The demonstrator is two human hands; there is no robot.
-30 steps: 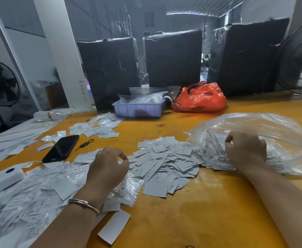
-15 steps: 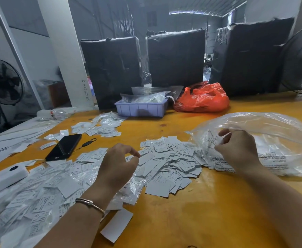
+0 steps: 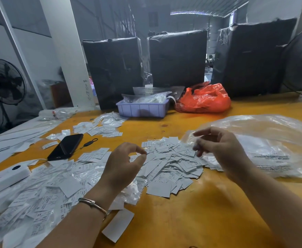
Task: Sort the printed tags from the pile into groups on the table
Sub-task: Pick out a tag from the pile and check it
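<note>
Item: tag pile [image 3: 171, 161], centre frame on the tabletop [image 3: 200, 212]. My left grip [image 3: 123, 163] hovers curled, seemingly empty; right grip [image 3: 220, 149], fingers loosely spread, nothing held, beside clear bag [image 3: 271, 140], poised, I judge, to pick.

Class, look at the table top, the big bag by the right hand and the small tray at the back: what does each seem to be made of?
Table top: probably wood or board with a glossy yellow-orange coating; it reflects light.
Big bag: thin clear plastic film, see-through and crinkled.
Small tray: likely moulded plastic, lilac, matte, ribbed sides.
</note>
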